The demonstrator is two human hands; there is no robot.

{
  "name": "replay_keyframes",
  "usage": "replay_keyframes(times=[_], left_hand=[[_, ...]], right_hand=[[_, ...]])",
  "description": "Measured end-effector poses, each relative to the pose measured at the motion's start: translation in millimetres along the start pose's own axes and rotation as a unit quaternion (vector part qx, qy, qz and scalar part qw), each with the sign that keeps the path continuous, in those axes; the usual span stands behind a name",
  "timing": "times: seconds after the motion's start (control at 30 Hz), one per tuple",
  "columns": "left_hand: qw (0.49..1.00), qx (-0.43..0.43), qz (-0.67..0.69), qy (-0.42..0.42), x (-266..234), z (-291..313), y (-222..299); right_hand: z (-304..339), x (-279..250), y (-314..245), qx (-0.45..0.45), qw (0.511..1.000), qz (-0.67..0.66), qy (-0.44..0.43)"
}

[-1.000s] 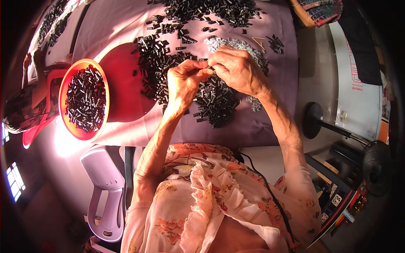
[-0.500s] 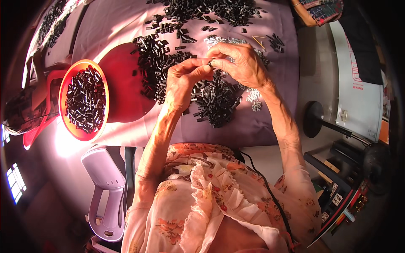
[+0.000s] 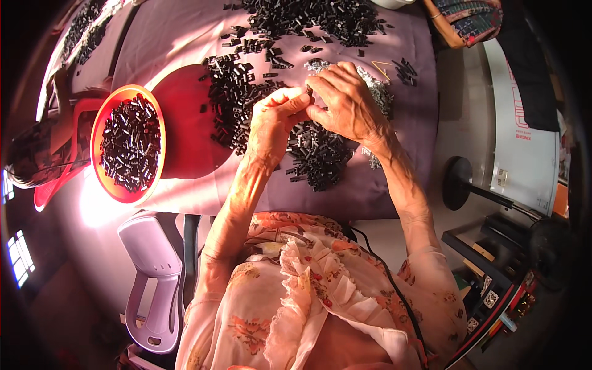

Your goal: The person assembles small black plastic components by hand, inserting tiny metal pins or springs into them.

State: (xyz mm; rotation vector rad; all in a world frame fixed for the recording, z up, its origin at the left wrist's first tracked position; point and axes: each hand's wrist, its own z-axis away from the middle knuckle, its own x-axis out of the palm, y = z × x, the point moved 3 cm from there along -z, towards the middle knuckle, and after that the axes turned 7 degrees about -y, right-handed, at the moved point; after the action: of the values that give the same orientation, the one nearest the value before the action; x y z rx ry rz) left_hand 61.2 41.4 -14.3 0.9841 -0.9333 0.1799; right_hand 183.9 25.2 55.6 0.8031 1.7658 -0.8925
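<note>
Over the cloth-covered table [image 3: 407, 148], my left hand [image 3: 274, 120] and my right hand [image 3: 345, 102] meet fingertip to fingertip. Both are closed in a pinch on one small black plastic piece [image 3: 309, 91], mostly hidden by the fingers. Beneath and beside them lies a heap of similar black pieces [image 3: 317, 157]. A pile of small light-grey parts [image 3: 376, 92] spreads behind and to the right of my right hand. More black pieces [image 3: 228, 92] are strewn to the left of my left hand.
An orange-red bowl [image 3: 159, 132] full of black pieces stands at the left table edge. Another black heap [image 3: 314, 18] lies at the far side. A person's arm [image 3: 441, 21] reaches in at the upper right. A lilac plastic chair [image 3: 151, 246] stands lower left, a black round-based stand [image 3: 456, 182] at right.
The whole view has shifted slightly. My right fingers have curled in more over the small piece, and both hands remain together. The other person's arm shows more at the upper right.
</note>
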Motion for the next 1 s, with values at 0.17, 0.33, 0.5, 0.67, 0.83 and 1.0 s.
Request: replay_keyframes(times=[0.17,0.33,0.5,0.67,0.83,1.0], left_hand=[[0.999,-0.015,0.049,-0.017,-11,6,1],[0.995,-0.067,0.071,-0.025,1,2,-6],[0.984,-0.106,0.137,-0.035,0,2,-10],[0.982,-0.104,0.156,-0.019,2,2,-13],[0.982,-0.102,0.162,-0.004,0,2,-18],[0.984,-0.132,0.112,-0.035,3,7,-16]], right_hand=[[-2,11,-1,-0.028,0.995,-0.038,0.087],[4,5,2,-0.013,0.997,-0.032,0.069],[3,6,1,-0.037,0.994,-0.046,0.093],[7,8,0,-0.029,0.996,-0.064,0.048],[11,13,4,-0.043,0.995,-0.074,0.059],[15,19,6,-0.039,0.995,-0.085,0.038]])
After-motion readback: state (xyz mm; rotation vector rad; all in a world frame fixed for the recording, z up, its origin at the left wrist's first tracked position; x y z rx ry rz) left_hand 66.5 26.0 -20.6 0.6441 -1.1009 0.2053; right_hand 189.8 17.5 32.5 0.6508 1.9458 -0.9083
